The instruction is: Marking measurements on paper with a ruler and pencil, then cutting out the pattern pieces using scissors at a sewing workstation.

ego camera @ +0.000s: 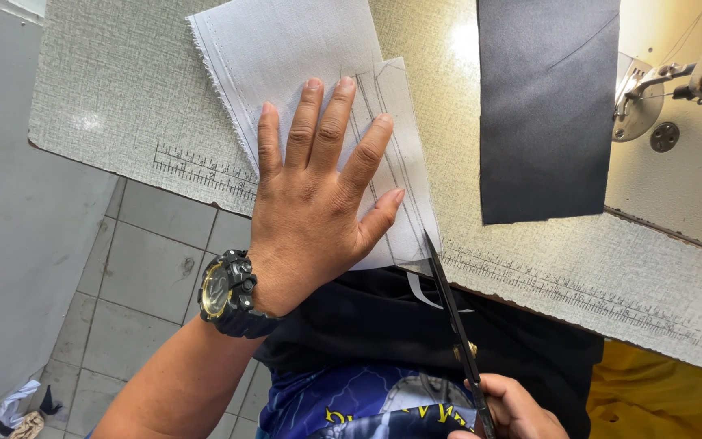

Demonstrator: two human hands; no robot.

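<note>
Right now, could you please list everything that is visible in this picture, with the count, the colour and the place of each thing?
white cloth: one, white with stitched lines, flat on the table under the left hand
dark cloth: one, dark grey, on the table to the right
black cloth: one, black, hanging below the table edge at the person's lap
scissors: one, black blades, at the near edge of the white cloth
table: one, pale textured top with ruler marks along the edge
sewing machine: one, cream, top right, partly in view
floor tiles: grey, lower left
watch: one, black and gold, on the left wrist
left hand: pressing flat on the white cloth
right hand: holding the scissors
</note>
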